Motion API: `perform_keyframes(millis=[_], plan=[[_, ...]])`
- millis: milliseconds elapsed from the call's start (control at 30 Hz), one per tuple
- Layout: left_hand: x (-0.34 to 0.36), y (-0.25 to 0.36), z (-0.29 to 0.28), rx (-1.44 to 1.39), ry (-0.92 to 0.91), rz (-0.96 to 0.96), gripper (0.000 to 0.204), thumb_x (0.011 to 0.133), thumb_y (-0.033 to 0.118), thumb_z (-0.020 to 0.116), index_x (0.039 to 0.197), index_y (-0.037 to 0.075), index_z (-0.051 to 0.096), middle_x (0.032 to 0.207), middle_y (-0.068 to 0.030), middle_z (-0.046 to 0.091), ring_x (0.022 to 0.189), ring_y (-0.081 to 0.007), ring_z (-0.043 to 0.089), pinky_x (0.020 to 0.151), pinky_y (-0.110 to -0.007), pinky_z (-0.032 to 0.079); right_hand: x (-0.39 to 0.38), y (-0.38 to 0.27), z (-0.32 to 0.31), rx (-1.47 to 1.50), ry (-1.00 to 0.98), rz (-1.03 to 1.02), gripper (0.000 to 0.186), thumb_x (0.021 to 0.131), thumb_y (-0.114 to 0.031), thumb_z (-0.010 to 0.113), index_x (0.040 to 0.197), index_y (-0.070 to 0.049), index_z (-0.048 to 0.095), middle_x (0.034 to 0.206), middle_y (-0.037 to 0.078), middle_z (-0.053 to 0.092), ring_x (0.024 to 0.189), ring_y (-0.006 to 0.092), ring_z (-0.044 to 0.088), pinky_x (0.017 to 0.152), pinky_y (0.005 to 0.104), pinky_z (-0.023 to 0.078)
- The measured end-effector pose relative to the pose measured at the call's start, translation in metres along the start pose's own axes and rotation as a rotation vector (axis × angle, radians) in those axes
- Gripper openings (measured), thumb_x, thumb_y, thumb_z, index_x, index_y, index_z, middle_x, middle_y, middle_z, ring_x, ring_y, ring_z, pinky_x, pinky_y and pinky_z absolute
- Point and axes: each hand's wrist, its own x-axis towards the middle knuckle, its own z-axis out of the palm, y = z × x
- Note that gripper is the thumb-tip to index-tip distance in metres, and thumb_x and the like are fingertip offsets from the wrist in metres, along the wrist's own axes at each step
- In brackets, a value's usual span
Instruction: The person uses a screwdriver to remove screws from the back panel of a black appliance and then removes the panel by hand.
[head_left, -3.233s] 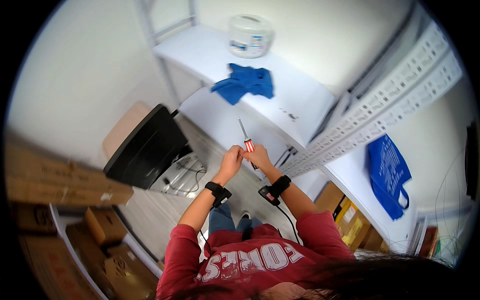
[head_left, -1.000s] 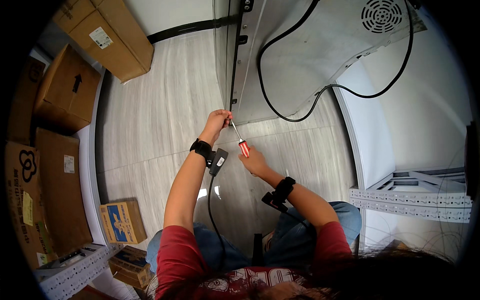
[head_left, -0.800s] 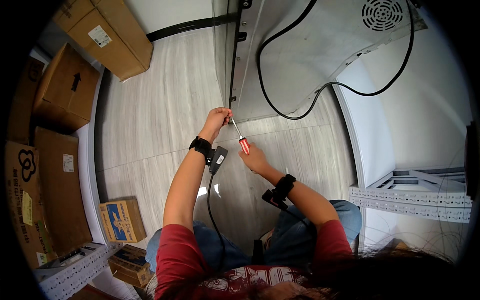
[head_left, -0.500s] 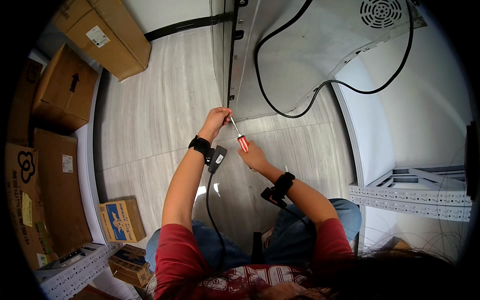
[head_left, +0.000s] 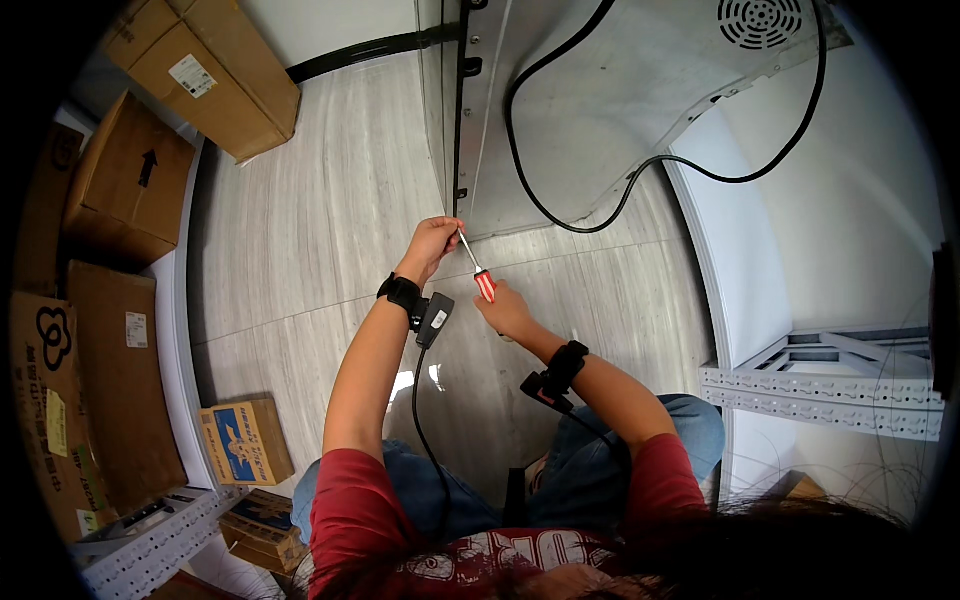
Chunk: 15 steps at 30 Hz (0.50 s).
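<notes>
My right hand [head_left: 500,308] grips a screwdriver [head_left: 485,284] by its red and white striped handle, its metal shaft pointing up and away toward the bottom corner of a grey metal appliance [head_left: 570,120]. My left hand [head_left: 438,240] is closed with fingertips pinched around or beside the screwdriver tip, at the lower end of a dark vertical edge strip [head_left: 463,150] on the appliance. Whatever is between those fingertips is too small to make out. Both my wrists wear black straps with small cabled devices, and my knees are bent low over the floor.
Cardboard boxes [head_left: 115,390] line the left shelf, with a tall box [head_left: 230,90] behind and a small one [head_left: 245,440] below. A looped black power cable [head_left: 730,180] hangs from the appliance. Metal shelf rails [head_left: 820,400] and a white panel [head_left: 720,250] bound the right. Grey plank-patterned flooring [head_left: 300,240] lies beneath.
Earlier I faced a shelf with a blue cloth; now I am low beside the appliance, screwdriver at its bottom edge. Over the last second my right hand has moved slightly forward.
</notes>
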Motion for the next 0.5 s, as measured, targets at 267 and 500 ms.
perform_keyframes(millis=[267, 500], plan=[[-0.003, -0.003, -0.002, -0.011, 0.045, 0.013, 0.014, 0.086, 0.007, 0.046, 0.087, -0.001, 0.057, 0.071, -0.0008, 0.055, 0.053, -0.0048, 0.044, 0.048, -0.018, 0.037, -0.007, -0.014, -0.005, 0.031, -0.033, -0.058, 0.043, 0.075, -0.038, 0.055, 0.083, 0.003, 0.05, 0.075, 0.023, 0.058, 0.072, 0.0371, 0.058, 0.065, 0.0416, 0.045], [-0.003, -0.002, -0.001, -0.177, 0.032, -0.034, 0.014, 0.085, 0.005, 0.045, 0.083, -0.002, 0.057, 0.067, -0.0009, 0.053, 0.051, -0.0055, 0.042, 0.046, -0.018, 0.037, -0.006, -0.017, -0.008, 0.053, -0.075, -0.051, 0.047, 0.075, -0.035, 0.056, 0.09, 0.01, 0.049, 0.084, 0.029, 0.057, 0.081, 0.0416, 0.057, 0.071, 0.0446, 0.045]])
